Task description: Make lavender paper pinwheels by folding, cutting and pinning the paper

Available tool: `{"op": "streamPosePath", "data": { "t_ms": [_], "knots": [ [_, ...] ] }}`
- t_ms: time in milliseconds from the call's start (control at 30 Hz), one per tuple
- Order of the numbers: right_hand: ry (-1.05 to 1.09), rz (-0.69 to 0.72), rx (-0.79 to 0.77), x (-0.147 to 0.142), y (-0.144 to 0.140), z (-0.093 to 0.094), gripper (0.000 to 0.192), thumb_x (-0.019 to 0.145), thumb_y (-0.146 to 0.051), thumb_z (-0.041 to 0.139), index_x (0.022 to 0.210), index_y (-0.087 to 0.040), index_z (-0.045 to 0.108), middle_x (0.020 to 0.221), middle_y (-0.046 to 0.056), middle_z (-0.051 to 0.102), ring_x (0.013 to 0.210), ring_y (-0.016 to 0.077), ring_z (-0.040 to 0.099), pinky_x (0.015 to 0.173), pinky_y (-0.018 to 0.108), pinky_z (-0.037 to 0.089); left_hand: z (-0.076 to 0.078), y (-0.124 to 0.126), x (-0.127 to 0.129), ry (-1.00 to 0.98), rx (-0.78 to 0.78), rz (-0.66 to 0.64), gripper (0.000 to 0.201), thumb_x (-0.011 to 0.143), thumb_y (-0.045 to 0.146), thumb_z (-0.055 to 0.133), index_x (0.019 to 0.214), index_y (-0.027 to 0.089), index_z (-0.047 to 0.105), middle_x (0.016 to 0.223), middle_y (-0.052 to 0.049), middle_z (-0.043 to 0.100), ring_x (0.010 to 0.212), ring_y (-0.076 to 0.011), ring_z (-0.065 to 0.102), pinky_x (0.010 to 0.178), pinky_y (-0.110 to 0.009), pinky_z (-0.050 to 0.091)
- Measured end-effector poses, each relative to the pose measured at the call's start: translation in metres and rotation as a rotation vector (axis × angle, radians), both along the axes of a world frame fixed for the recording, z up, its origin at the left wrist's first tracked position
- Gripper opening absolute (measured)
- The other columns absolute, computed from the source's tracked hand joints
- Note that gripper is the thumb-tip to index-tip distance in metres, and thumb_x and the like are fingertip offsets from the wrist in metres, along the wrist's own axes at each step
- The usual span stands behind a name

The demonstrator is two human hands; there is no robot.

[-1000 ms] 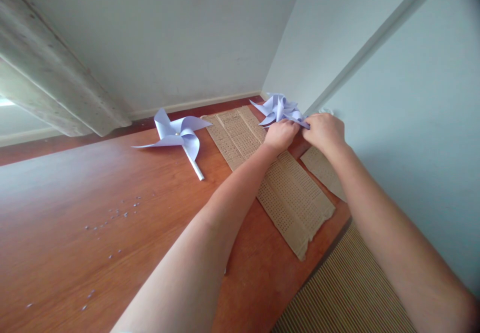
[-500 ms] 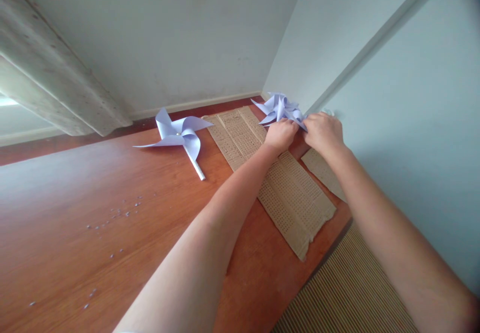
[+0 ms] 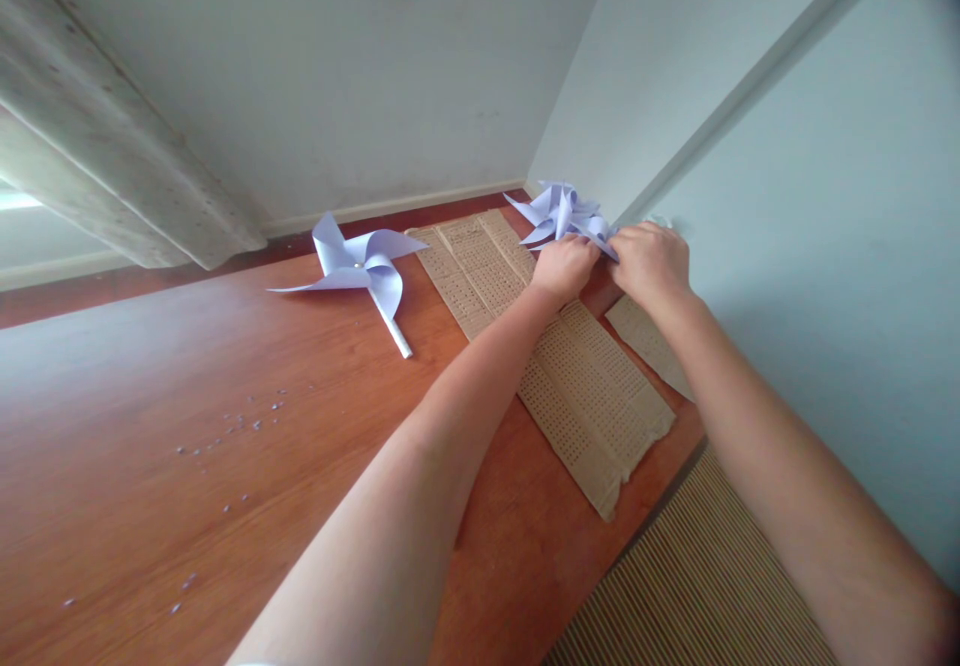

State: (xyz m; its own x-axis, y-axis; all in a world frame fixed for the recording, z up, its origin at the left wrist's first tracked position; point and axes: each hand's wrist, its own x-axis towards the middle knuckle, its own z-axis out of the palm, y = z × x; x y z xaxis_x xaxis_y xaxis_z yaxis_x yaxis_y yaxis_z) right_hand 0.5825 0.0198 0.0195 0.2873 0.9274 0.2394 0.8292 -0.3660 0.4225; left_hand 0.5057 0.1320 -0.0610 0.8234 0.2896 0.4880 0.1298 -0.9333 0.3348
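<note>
My left hand (image 3: 568,266) is at the far right of the table, its fingers curled and closed. Close beside it, my right hand (image 3: 651,261) is closed too, the fingertips pointing down and away from me. Several pale lilac paper blades of pinwheels (image 3: 559,212) bunch up just beyond both hands, and one blade reaches between them. What the fingers grip is hidden behind the knuckles. To the left, a lilac paper pinwheel (image 3: 358,264) lies on the table with its white stick pointing toward me.
A perforated cardboard sheet (image 3: 592,401) lies under my left forearm, with a smaller cardboard piece (image 3: 649,341) to its right. Small paper scraps (image 3: 256,425) dot the wooden table (image 3: 150,366). Walls meet behind the pinwheels; a curtain (image 3: 127,146) hangs at left. A clear item shows behind my right hand.
Both hands stay closed at the bunched pinwheels with hardly any movement. The whole view has shifted very slightly.
</note>
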Motion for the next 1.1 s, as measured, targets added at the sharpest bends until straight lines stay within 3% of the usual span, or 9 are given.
{"op": "streamPosePath", "data": {
  "t_ms": [200, 367, 467, 567, 733, 800, 900, 1100],
  "knots": [
    [0.004, 0.001, 0.044, 0.002, -0.002, -0.006, 0.022, 0.087, -0.011, 0.052, 0.083, -0.016, 0.073, 0.085, 0.012, 0.074, 0.083, 0.0256, 0.057, 0.065, 0.036, 0.028, 0.005, -0.003, -0.005, 0.052, 0.011, -0.013, 0.028, 0.101, 0.012, 0.045, 0.106, 0.010, 0.073, 0.101, -0.017, 0.074, 0.100, -0.0241, 0.070, 0.083, -0.035, 0.055],
    [0.037, 0.016, 0.081, 0.005, -0.008, -0.019, 0.023, 0.092, -0.015, 0.051, 0.084, -0.019, 0.072, 0.089, 0.010, 0.074, 0.085, 0.0254, 0.057, 0.065, 0.036, 0.028, 0.021, -0.002, -0.021, 0.149, 0.084, -0.094, 0.027, 0.097, 0.007, 0.047, 0.105, 0.010, 0.074, 0.099, -0.016, 0.075, 0.093, -0.0228, 0.072, 0.080, -0.034, 0.055],
    [0.068, 0.030, 0.109, 0.004, -0.012, -0.029, 0.025, 0.096, -0.019, 0.050, 0.085, -0.020, 0.072, 0.092, 0.009, 0.075, 0.088, 0.0257, 0.057, 0.066, 0.035, 0.030, 0.036, 0.000, -0.042, 0.208, 0.161, -0.192, 0.024, 0.096, 0.009, 0.051, 0.098, 0.011, 0.075, 0.091, -0.013, 0.075, 0.085, -0.0229, 0.072, 0.075, -0.034, 0.054],
    [0.101, 0.040, 0.121, -0.001, -0.015, -0.038, 0.023, 0.096, -0.020, 0.051, 0.085, -0.019, 0.071, 0.093, 0.010, 0.074, 0.093, 0.0271, 0.057, 0.069, 0.035, 0.031, 0.050, 0.001, -0.069, 0.225, 0.244, -0.292, 0.024, 0.098, 0.014, 0.050, 0.101, 0.015, 0.073, 0.095, -0.011, 0.075, 0.093, -0.0241, 0.070, 0.076, -0.034, 0.053],
    [0.147, 0.061, 0.131, -0.009, -0.019, -0.047, 0.026, 0.095, -0.013, 0.048, 0.099, -0.018, 0.073, 0.103, 0.011, 0.075, 0.099, 0.0281, 0.056, 0.074, 0.037, 0.034, 0.059, -0.001, -0.108, 0.195, 0.371, -0.359, 0.026, 0.100, 0.014, 0.045, 0.104, 0.018, 0.070, 0.098, -0.011, 0.074, 0.094, -0.0229, 0.066, 0.075, -0.034, 0.051],
    [0.156, 0.060, 0.135, -0.010, -0.020, -0.049, 0.028, 0.096, -0.013, 0.046, 0.103, -0.018, 0.073, 0.105, 0.012, 0.074, 0.099, 0.0285, 0.056, 0.075, 0.037, 0.034, 0.058, -0.002, -0.118, 0.213, 0.327, -0.337, 0.024, 0.100, 0.017, 0.047, 0.102, 0.019, 0.070, 0.097, -0.010, 0.073, 0.094, -0.0227, 0.066, 0.076, -0.034, 0.051],
    [0.163, 0.053, 0.143, -0.012, -0.022, -0.052, 0.030, 0.097, -0.013, 0.045, 0.106, -0.017, 0.074, 0.104, 0.013, 0.074, 0.099, 0.0291, 0.055, 0.075, 0.037, 0.035, 0.052, -0.001, -0.121, 0.243, 0.124, -0.230, 0.019, 0.096, 0.019, 0.053, 0.102, 0.022, 0.071, 0.098, -0.008, 0.074, 0.095, -0.0222, 0.067, 0.078, -0.033, 0.051],
    [0.146, 0.012, 0.181, -0.015, -0.023, -0.057, 0.029, 0.099, -0.018, 0.044, 0.103, -0.019, 0.073, 0.101, 0.013, 0.072, 0.098, 0.0298, 0.055, 0.073, 0.037, 0.034, 0.035, 0.002, -0.081, 0.224, -0.049, 0.058, 0.036, 0.099, 0.014, 0.042, 0.129, 0.017, 0.060, 0.101, -0.013, 0.073, 0.088, -0.0231, 0.069, 0.071, -0.033, 0.052]
  ]
}}
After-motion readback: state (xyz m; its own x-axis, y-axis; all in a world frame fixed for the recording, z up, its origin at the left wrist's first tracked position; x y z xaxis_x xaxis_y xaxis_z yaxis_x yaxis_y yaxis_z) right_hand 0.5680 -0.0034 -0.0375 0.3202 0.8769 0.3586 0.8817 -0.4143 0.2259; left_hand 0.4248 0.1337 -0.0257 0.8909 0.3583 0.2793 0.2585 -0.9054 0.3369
